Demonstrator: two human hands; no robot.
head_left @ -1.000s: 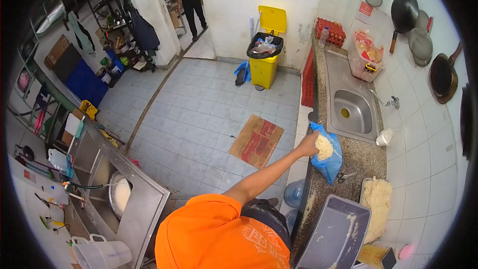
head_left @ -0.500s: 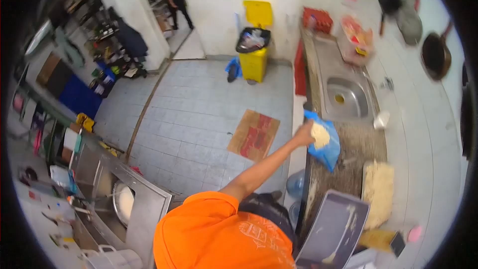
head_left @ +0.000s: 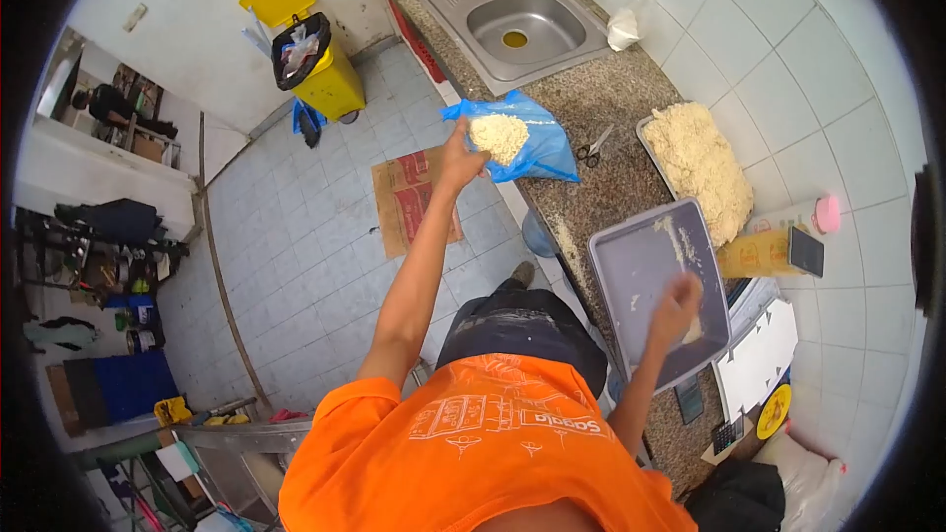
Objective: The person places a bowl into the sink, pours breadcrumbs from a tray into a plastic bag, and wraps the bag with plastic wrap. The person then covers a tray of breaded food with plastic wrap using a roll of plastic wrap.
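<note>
My left hand (head_left: 461,156) grips the near left edge of a blue plastic bag (head_left: 547,149) at the counter's front edge. Pale yellow crumbly food (head_left: 501,138) lies in the bag's mouth, right beside my fingers. Over a grey plastic tub (head_left: 631,241) is my right hand (head_left: 676,310), smeared by motion, so its fingers and anything in them are unclear. Pale residue streaks the tub's bottom. Behind the tub, a tray holds a large heap of the same crumbly food (head_left: 700,167).
Scissors (head_left: 595,146) lie between bag and heaped tray. A steel sink (head_left: 522,34) is set in the granite counter (head_left: 611,99). A yellow container (head_left: 754,254), a phone (head_left: 689,400) and papers (head_left: 757,355) surround the tub. A yellow bin (head_left: 335,89) and flattened cardboard (head_left: 404,202) are on the floor.
The view has swung right and down toward the counter. My right hand has come into view over the grey tub. My left hand stays at the blue bag.
</note>
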